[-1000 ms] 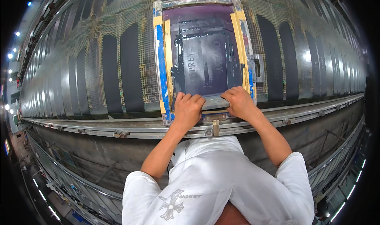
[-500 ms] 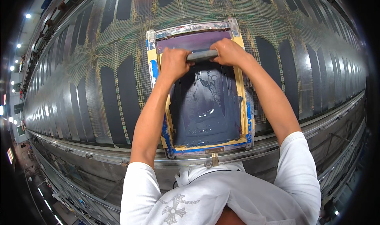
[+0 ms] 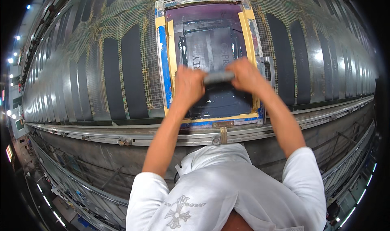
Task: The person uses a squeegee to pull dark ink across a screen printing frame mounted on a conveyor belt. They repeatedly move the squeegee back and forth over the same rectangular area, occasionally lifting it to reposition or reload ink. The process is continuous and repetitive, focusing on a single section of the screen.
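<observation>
A screen printing frame [image 3: 163,64] lies on the long table, its rim lined with yellow and blue tape. Purple mesh [image 3: 203,12] shows at its far end, and dark wet ink [image 3: 225,105] covers the near part. My left hand [image 3: 189,85] is closed round the left end of a grey squeegee [image 3: 219,77]. On its right end my right hand [image 3: 246,76] is closed too. The squeegee lies crosswise over the near half of the screen; its blade is hidden below the handle. Beyond it, lettering shows through the thinly inked mesh.
Dark fabric panels [image 3: 134,64] lie in rows along the metal table, with yellow-green mesh netting [image 3: 150,68] between them. A metal rail [image 3: 97,132] runs along the near edge, where a small brass-coloured catch [image 3: 223,135] meets the frame. A metal bracket [image 3: 268,72] sits at the frame's right side.
Both hands have drawn the squeegee from the far end of the screen toward me. Lettering now shows in the swept area, and the ink lies nearer. The view has shifted.
</observation>
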A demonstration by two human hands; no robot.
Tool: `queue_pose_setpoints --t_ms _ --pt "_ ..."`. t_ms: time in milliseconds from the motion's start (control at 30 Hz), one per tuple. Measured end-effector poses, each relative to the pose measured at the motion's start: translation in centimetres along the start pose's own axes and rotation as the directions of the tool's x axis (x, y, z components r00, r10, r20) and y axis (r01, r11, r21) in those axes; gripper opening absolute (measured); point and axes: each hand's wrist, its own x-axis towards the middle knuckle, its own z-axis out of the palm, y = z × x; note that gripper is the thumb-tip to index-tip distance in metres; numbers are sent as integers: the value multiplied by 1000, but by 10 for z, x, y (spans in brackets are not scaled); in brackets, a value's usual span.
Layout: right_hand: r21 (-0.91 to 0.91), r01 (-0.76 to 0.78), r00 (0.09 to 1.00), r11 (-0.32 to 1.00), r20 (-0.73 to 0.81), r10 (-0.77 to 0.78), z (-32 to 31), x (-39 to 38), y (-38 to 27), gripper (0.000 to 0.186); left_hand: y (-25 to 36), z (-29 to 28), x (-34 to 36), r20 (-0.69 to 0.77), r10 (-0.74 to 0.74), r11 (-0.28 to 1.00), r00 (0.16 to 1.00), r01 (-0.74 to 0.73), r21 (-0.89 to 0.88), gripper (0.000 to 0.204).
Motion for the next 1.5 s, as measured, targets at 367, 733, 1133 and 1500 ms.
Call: queue_pose_setpoints --t_ms 367,733,1133,1500 --pt "199 -530 533 824 -677 506 -17 -61 43 36 61 -7 -102 -14 -65 997 998 65 30 45" --pt "567 -549 467 614 -401 788 -19 -44 68 27 25 -24 -113 -27 -62 997 998 61 -39 41" --pt "679 -308 511 667 -473 718 129 129 -129 29 -143 -151 -268 -112 -91 989 989 103 107 48" --pt "556 -427 453 713 -551 701 138 147 -159 31 -177 -151 -306 -26 -16 997 1000 18 78 50"
